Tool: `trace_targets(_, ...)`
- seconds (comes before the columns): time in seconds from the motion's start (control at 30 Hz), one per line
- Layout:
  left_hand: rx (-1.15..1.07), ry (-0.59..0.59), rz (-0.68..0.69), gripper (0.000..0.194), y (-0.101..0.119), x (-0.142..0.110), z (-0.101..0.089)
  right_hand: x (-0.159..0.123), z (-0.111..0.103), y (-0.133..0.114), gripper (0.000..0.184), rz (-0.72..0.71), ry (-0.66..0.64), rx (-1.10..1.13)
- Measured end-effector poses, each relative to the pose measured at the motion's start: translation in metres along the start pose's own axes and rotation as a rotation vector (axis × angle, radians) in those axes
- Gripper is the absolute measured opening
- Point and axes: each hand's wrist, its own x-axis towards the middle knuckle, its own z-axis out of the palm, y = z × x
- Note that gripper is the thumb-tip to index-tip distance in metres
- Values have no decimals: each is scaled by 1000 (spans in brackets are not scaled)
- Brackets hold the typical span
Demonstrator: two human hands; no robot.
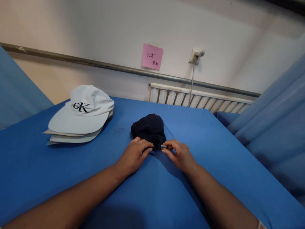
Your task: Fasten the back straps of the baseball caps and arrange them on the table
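A dark navy cap [149,127] lies on the blue-covered table, its back edge turned towards me. At the cap's near left edge, my left hand [135,154] is closed, thumb and fingers pinching the cap's edge. My right hand [179,154] pinches a small silver metal buckle [164,147] at the cap's near right edge. What the left fingertips grip is partly hidden, and I cannot make out how the strap runs through the buckle.
A stack of several pale caps, a white one with black letters [82,108] on top, sits at the table's left. The blue sheet [152,197] covers the table. Behind are a radiator [181,95], metal rail [102,65], pink note [152,56] and wall socket [195,57]. Blue curtains [278,127] hang at both sides.
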Motion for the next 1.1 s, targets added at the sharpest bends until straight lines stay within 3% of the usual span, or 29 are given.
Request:
trace_targets(0.2,-74,32,-31,17,6,2,-5,-2,0,-1,15,4,-11,35)
trace_targets(0.43,-4,31,-10,17,16,-2,-7,-1,2,-5,13,-11,-61,83)
trace_targets(0.7,-29,50,-13,15,13,0,-6,-1,0,-3,12,103,-44,136)
trace_targets(1.1,-35,61,4,14,13,1,-2,-2,5,-6,12,34,-63,125)
